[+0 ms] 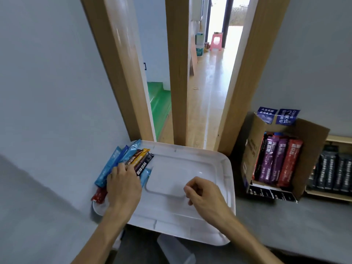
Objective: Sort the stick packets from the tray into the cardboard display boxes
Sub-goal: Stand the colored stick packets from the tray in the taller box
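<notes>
One tray (190,221). Left hand (123,185): fingers curled over about eight fanned stick packets (142,161) at the tray's left edge. Right hand (205,197): loosely curled, holding nothing. One cardboard display box (249,149) to the right, partly filled.

Soft, slightly blurred wide-angle view — blown-out daylight through the far doorway (219,16).
</notes>
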Available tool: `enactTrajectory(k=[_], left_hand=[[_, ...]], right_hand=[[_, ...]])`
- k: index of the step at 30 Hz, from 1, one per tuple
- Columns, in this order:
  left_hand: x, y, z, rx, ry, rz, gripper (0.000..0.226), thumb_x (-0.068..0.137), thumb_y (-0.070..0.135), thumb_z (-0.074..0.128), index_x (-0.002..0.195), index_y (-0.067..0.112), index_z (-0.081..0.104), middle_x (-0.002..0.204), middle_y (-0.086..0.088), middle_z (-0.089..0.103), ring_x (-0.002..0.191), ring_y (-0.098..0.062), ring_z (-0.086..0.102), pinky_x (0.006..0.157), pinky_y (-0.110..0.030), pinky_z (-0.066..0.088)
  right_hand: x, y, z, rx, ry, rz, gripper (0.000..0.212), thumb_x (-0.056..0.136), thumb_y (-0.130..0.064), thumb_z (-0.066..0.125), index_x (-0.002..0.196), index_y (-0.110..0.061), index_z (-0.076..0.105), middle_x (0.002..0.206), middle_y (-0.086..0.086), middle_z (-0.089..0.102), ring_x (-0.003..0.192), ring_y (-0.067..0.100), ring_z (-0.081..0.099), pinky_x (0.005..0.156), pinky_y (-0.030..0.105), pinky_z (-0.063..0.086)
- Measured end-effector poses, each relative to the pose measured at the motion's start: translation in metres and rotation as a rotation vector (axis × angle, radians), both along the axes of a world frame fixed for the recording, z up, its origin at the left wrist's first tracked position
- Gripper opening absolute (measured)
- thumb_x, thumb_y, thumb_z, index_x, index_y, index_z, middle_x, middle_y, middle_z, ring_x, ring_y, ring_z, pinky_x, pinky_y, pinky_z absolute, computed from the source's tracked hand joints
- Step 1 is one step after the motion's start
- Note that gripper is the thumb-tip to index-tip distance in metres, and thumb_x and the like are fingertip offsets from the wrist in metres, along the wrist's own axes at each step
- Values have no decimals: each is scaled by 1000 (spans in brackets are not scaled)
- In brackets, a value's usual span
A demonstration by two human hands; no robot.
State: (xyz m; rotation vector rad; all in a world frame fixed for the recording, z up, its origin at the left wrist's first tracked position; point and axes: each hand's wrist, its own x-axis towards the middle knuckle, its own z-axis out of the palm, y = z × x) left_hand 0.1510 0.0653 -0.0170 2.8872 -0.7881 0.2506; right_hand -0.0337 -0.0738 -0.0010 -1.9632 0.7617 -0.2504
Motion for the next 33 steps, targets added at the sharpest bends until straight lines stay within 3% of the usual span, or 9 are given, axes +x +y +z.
enactTrajectory(k=[3,6,9,13,16,20,23,27,33], left_hand=[[-2,1,7,-104,79,-10,22,92,26,56,110,13,56,111,-10,64,100,-29,59,86,-42,49],[-12,6,21,-421,181,-130,12,92,18,63,98,25,56,103,3,65,93,-20,62,76,-35,54],[-39,8,34,-541,180,-366,21,87,12,71,95,29,59,96,14,58,91,-8,56,77,-20,47],[-64,3,26,-523,91,-539,28,81,9,75,96,26,59,102,14,53,97,-6,51,84,-24,52],[-77,5,22,-734,339,-437,32,82,15,76,104,28,56,109,15,55,109,-3,53,90,-11,44],[-84,4,26,-1005,800,-144,18,89,37,66,105,31,63,99,13,70,93,-2,67,81,-23,50],[-86,-1,27,-1013,893,-127,12,94,28,63,96,18,68,82,-2,74,73,-13,70,67,-32,52],[-93,-6,25,-1101,973,-112,12,93,20,65,91,10,70,77,-8,74,70,-25,69,65,-38,51],[-103,-23,32,-1161,938,-120,12,92,28,65,85,21,71,70,-4,69,65,-14,60,69,-35,50]], right_hand=[[8,2,2,-31,15,-6,9,98,-29,61,90,-30,66,85,-10,69,74,6,68,67,16,54],[15,0,5,-5,-16,-44,13,98,-32,63,110,-28,66,96,-8,70,76,6,70,65,17,55],[22,0,14,383,-124,-103,30,98,-35,61,116,-12,68,96,5,74,75,15,74,61,25,56],[23,-5,21,854,-286,-203,28,102,-28,57,101,-3,68,88,15,74,73,22,68,59,29,51],[17,-12,18,840,-325,-230,23,103,-22,55,106,-2,66,97,17,75,74,19,68,60,28,52],[7,-19,18,821,-340,-237,23,102,-21,56,108,-2,67,98,15,76,75,20,67,60,28,51],[2,-22,19,820,-352,-219,24,102,-22,56,110,-3,67,100,16,75,76,19,67,62,29,51],[-6,-23,20,818,-394,-228,25,101,-21,57,114,-2,67,105,20,74,77,20,67,66,30,52],[-49,-32,21,545,-310,-149,12,97,-8,62,102,-2,72,94,12,76,85,26,73,72,33,56]])
